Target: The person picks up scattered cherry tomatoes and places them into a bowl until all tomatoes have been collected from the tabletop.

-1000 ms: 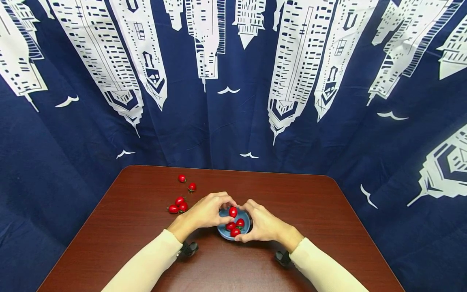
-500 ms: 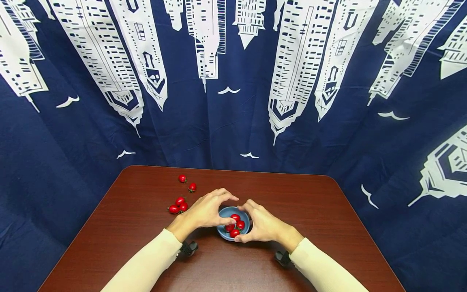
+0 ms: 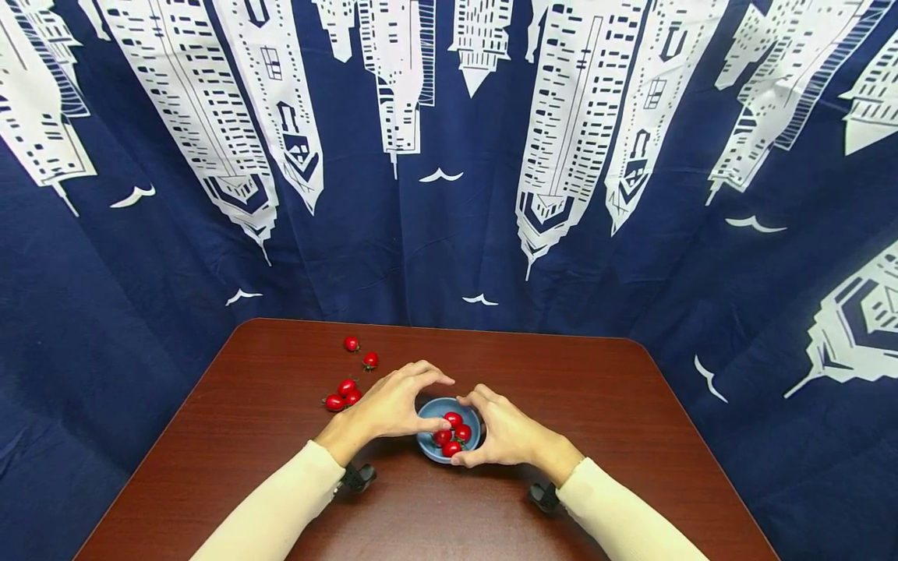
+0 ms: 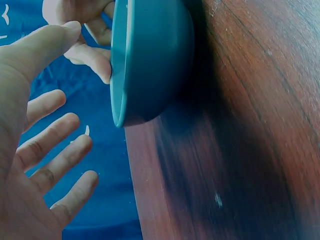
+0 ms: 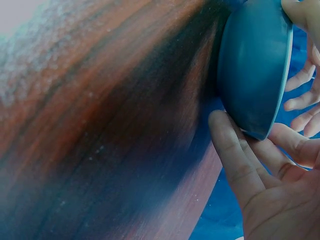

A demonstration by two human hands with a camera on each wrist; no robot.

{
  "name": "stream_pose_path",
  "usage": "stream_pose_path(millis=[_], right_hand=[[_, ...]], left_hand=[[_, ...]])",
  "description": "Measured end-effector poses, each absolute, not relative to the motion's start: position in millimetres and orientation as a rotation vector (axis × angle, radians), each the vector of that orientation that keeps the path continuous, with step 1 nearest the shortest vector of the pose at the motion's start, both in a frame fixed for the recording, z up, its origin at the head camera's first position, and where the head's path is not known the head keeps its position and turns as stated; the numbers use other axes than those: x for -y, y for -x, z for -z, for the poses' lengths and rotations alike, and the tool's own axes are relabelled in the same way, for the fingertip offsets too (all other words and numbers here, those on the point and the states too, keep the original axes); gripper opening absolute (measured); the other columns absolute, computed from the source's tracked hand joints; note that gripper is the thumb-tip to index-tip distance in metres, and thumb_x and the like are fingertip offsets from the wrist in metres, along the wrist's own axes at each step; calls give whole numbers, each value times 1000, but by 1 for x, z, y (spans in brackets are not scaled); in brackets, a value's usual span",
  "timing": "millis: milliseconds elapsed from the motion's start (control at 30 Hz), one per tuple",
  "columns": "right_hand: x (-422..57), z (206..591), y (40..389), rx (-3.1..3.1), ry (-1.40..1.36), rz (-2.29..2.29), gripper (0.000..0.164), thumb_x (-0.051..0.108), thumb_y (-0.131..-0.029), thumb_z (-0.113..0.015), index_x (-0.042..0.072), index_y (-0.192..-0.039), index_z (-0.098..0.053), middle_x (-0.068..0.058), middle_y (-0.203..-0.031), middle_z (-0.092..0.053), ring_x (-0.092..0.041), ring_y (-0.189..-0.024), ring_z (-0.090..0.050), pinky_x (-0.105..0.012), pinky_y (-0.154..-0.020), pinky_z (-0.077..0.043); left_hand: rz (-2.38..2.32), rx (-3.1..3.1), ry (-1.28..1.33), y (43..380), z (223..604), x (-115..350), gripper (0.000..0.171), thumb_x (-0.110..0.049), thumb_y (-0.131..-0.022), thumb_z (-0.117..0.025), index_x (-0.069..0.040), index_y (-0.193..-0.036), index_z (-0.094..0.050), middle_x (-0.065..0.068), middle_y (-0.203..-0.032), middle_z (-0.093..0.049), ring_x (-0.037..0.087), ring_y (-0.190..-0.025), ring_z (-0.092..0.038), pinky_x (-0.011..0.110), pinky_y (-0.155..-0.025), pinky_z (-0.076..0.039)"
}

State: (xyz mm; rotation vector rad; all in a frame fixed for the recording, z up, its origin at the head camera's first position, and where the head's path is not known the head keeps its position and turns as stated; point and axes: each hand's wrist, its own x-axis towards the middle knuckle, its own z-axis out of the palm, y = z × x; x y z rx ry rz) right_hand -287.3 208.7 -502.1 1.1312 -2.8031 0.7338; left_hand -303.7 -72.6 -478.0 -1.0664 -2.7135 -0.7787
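Note:
A small blue bowl (image 3: pixel 436 407) stands on the table with several red cherry tomatoes (image 3: pixel 462 433) in it. My right hand (image 3: pixel 510 430) holds the bowl from the right, thumb at the near rim and fingers at the far side. In the right wrist view its fingers lie against the wall of the bowl (image 5: pixel 255 65). Over the left part of the bowl hovers my left hand (image 3: pixel 393 403), thumb and fingers spread apart with nothing between them. Its thumb (image 4: pixel 50 42) is near the bowl's rim in the left wrist view, the other fingers spread below.
Left of the left hand, three cherry tomatoes (image 3: pixel 334 402) lie bunched on the brown table (image 3: pixel 617 389). Two single tomatoes, one farther back (image 3: pixel 351 344) and one nearer (image 3: pixel 370 360), lie behind them. A blue cloth with white buildings (image 3: pixel 400 234) hangs behind the table.
The left hand held a cherry tomato over the bowl, then let it drop in among the others. Its fingers spread and it drew slightly left. The right hand stayed on the bowl.

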Motion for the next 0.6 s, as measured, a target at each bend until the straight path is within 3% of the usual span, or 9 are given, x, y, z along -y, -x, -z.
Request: stream_pose_path(millis=[600], right_hand=[[-207,503,287,2801,-1123,-747,89,57,-81,-103,3,-144,-71,-4,-129,-71,-13,-112,-77,-31,-103,-68]], left_hand=[[729,2689,943,305,485,121,67,-49,-88,-101,-28,-147,-78,-7,-146,-75,22,-139,-73,55,-117,-62]])
